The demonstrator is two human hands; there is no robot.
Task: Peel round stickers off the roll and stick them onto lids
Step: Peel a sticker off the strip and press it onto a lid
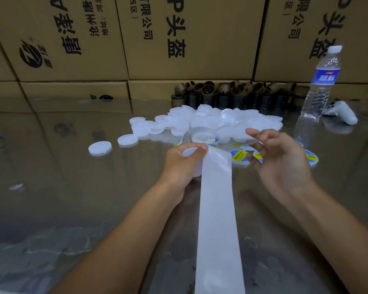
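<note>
Holding a blank lid (188, 152) and the backing strip (218, 209) together, the left hand (179, 166) had its grip clenched on both, prob. to steady the lid for a sticker. The right hand (285, 164), at 3 o'clock, was released, fingers loose, nothing held. The sticker roll (203, 137) sat at 12 o'clock on the desk (72, 166), w/ the lid pile (210, 119) behind and labelled lids (239, 157) near the right fingers.

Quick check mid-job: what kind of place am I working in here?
Probably a packing workshop or stockroom: printed cartons stacked like a wall at the back, a heap of unlabelled lids on the bench, and a row of empty cardboard cores behind them.
</note>
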